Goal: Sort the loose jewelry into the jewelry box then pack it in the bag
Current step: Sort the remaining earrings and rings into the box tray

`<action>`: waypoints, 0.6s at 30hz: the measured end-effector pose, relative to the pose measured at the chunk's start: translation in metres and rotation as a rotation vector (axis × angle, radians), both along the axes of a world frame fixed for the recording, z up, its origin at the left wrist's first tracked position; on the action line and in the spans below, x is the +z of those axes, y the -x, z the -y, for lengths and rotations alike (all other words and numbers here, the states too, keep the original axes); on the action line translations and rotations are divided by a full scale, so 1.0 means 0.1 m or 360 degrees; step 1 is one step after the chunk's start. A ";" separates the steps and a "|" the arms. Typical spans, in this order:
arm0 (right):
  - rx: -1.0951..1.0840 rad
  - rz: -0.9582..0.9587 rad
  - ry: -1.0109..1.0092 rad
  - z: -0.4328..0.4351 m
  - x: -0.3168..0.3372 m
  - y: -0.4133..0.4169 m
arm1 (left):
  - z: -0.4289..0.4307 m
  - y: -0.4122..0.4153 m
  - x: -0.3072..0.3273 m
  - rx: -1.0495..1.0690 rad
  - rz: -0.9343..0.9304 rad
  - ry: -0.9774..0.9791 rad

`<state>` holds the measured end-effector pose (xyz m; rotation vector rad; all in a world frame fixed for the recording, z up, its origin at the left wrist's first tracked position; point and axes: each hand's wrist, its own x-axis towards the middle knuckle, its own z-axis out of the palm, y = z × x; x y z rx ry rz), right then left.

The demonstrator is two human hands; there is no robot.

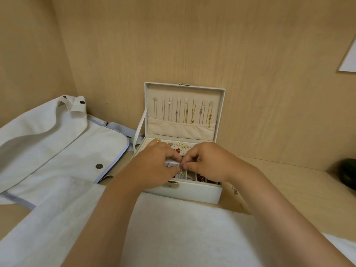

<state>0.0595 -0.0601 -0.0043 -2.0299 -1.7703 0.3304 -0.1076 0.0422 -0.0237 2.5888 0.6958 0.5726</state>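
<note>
**Item:** small silvery sparkling jewelry piece point(180, 174), hanging over the front compartments of the box, pinched where the fingertips of both hands meet.

**Left hand** point(154, 164): fingers curled, pinching the piece from the left, over the box's front left part.

**Right hand** point(210, 162): fingers curled, tips touching those of the left hand at the same piece.

**Container:** white rectangular leatherette jewelry box point(202, 193), lid upright and open. Thin gold and silver chains point(185, 112) hang in a row inside the lid above a cream pocket. Gold and red flower-shaped pieces point(181, 146) lie at the back of the tray.

**Adjoining:**
- White canvas bag with pale blue trim and snap buttons point(57, 147), lying flat, just left of the box.
- White fluffy towel point(183, 228), in front of the box.
- Small loose metal piece point(235, 190), on the light wooden desk point(289, 180), just right of the box.
- Dark green rounded object point(348, 174), at the far right edge.
</note>
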 end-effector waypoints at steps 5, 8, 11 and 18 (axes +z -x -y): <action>-0.0082 -0.0206 -0.0176 0.19 0.12 -0.23 | 0.11 -0.04 0.02 0.0038 0.0083 -0.0070; -0.0132 -0.0207 -0.0203 0.40 0.13 -0.45 | 0.21 -0.12 0.03 0.0035 0.0245 -0.0102; -0.0196 -0.0145 -0.0171 0.69 0.11 -0.68 | 0.38 -0.33 0.04 -0.0029 0.0341 -0.0098; -0.0301 -0.0121 -0.0065 1.22 -0.07 -1.14 | 0.79 -1.04 0.13 -0.0316 0.0209 -0.0144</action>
